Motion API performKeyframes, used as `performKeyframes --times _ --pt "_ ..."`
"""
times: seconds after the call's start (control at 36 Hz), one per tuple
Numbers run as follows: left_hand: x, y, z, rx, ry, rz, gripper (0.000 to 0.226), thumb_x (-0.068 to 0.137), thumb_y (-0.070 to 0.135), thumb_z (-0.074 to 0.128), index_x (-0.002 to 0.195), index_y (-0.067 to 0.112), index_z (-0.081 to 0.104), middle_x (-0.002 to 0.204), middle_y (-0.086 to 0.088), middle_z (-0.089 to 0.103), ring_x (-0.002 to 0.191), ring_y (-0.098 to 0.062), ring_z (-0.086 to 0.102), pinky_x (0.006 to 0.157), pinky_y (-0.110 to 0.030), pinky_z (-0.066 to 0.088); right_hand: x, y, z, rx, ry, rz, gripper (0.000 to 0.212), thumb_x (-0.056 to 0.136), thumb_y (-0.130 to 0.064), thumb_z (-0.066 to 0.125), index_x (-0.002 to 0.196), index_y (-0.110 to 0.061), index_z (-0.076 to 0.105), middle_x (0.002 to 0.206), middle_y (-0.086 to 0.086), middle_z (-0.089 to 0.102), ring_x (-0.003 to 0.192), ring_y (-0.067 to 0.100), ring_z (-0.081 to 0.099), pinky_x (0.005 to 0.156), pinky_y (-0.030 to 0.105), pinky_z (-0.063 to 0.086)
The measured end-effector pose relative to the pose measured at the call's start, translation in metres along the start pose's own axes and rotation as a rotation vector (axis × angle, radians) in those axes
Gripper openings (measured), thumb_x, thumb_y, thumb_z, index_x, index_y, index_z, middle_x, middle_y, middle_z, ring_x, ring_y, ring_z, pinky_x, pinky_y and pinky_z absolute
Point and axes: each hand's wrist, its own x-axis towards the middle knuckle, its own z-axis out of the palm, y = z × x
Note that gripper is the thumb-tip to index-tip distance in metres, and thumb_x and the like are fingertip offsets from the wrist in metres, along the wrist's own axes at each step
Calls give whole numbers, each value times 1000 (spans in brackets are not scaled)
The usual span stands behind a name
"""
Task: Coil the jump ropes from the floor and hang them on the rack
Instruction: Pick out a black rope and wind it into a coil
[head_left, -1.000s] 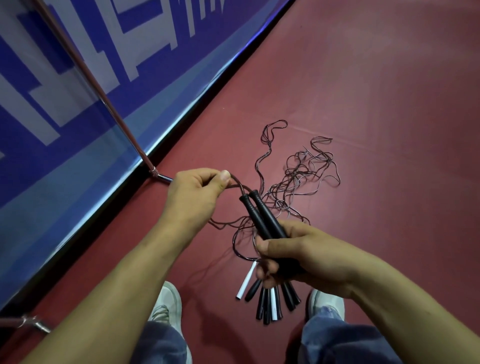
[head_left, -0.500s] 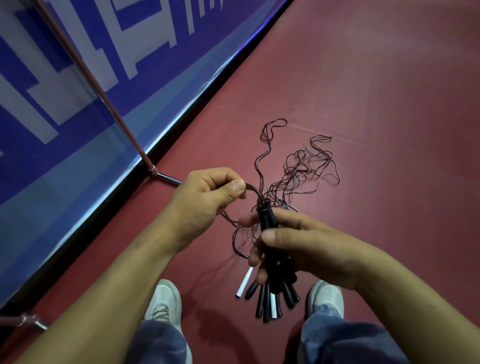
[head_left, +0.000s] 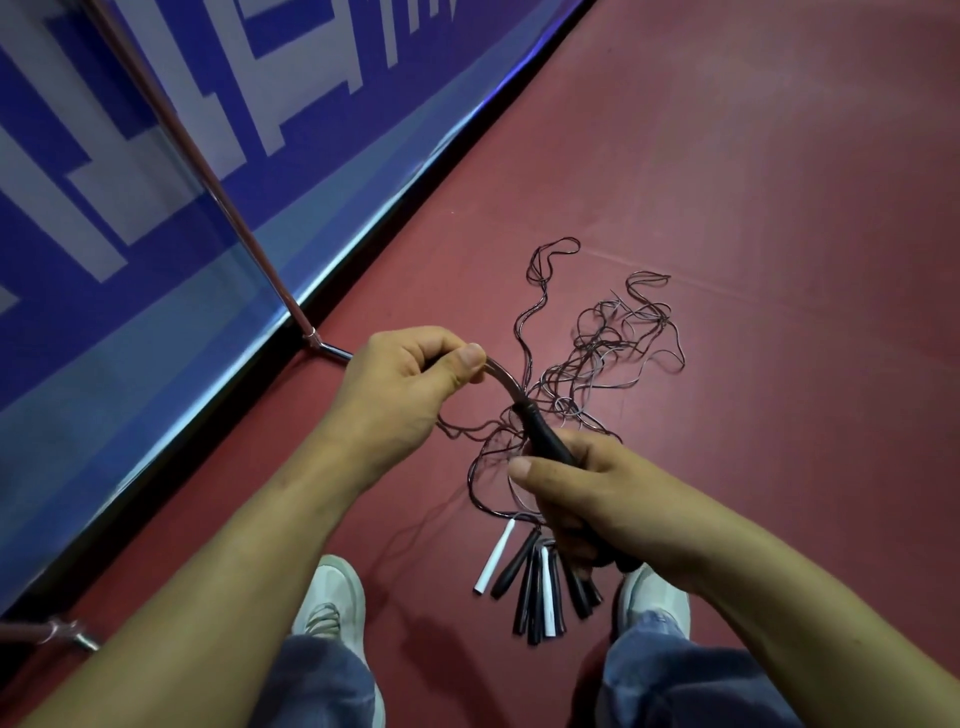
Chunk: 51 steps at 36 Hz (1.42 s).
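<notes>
Right hand grips the black handles; left hand pinches their cord just above, thumb on top. The tangle sprawls on the floor beyond. Best bet: draw even loops, tease strands free, no yanking.
</notes>
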Motion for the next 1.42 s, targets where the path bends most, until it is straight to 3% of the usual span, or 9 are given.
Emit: performKeyframes --times 0.42,0.53,0.67,0.72,0.81,0.92,1.08,1.25,1.42 --pt "-33 -1 58 101 -356 -152 42 106 35 46 70 18 59 59 0 55 52 -8 48 55 -22 41 11 -5 -9 435 404 -251 22 99 -8 56 111 10 59 55 2 29 42 13 21 39 20 21" --pt "-46 5 70 149 -406 -91 36 106 35 44 89 7 60 65 3 48 58 -12 42 56 -30 39 13 -7 -11 391 472 -290 21 100 -18 60 84 -15 73 63 6 32 44 13 26 40 21 24" --pt "-52 8 76 224 -381 -26 30 106 35 41 88 18 56 67 4 50 54 -12 42 54 -32 37 13 -4 -13 351 479 -263 27 103 -28 55 101 -4 69 63 2 58 49 13 29 43 23 27" --pt "-53 11 77 252 -375 11 29 106 35 40 84 21 50 68 3 51 54 -12 42 52 -29 35 13 -6 -13 361 499 -254 27 105 -30 53 105 -5 65 93 8 78 50 14 37 47 26 34" --pt "-53 14 80 239 -378 36 25 104 34 42 85 21 49 66 2 54 53 -12 43 52 -30 36 13 -10 -14 481 473 -208 29 104 -36 51 105 -9 63 102 11 79 62 21 58 51 26 47" --pt "-55 17 80 252 -404 98 27 93 54 51 91 26 49 65 6 52 57 -11 48 55 -33 40 10 -17 -17 664 486 -206 33 102 -41 52 95 -11 63 65 2 65 80 22 73 58 31 52" --pt "-57 19 83 383 -355 156 37 92 63 53 86 28 43 71 4 52 64 -20 50 58 -38 41 12 -17 -14 787 446 -221 36 104 -36 54 116 -4 62 53 -1 42 73 23 70 83 44 58" --pt "-58 21 79 523 -261 314 46 97 62 38 96 18 51 87 -3 67 79 -32 61 61 -35 33 7 -19 -13 832 358 -204 31 103 -35 56 83 -13 47 58 3 44 83 30 71 75 45 60" --pt "-57 14 82 584 -184 474 39 97 56 36 75 23 39 60 4 56 48 -23 54 46 -28 28 3 -17 -11 873 321 -147 28 103 -33 53 81 -16 52 68 4 54 89 24 73 81 42 56"
